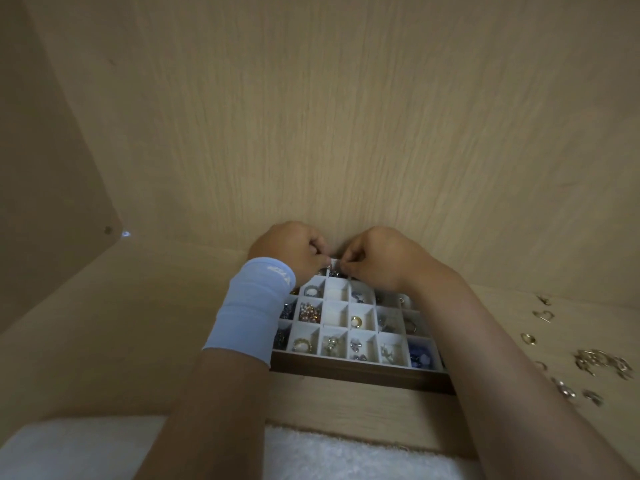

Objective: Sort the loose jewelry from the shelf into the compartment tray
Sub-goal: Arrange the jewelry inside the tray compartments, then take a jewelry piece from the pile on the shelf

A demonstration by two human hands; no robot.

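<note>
Matt, pale wood-grain laminate covers the shelf (121,323) and its back panel (346,116), smooth with no sheen. The compartment tray (363,374) has a dark wood frame with a satin finish, and its white dividers (348,308) look soft and matt. Loose jewelry (601,363) glints in polished gold and silver metal. Beads (310,312) gleam pearly. There's a wristband (249,310) in pale blue stretch knit, and a white towel (329,455) in fluffy terry.

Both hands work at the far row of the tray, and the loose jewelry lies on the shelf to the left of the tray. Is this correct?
Not quite. The head view shows the loose jewelry on the shelf to the right of the tray, not the left. The left hand and right hand do work at its far row.
</note>
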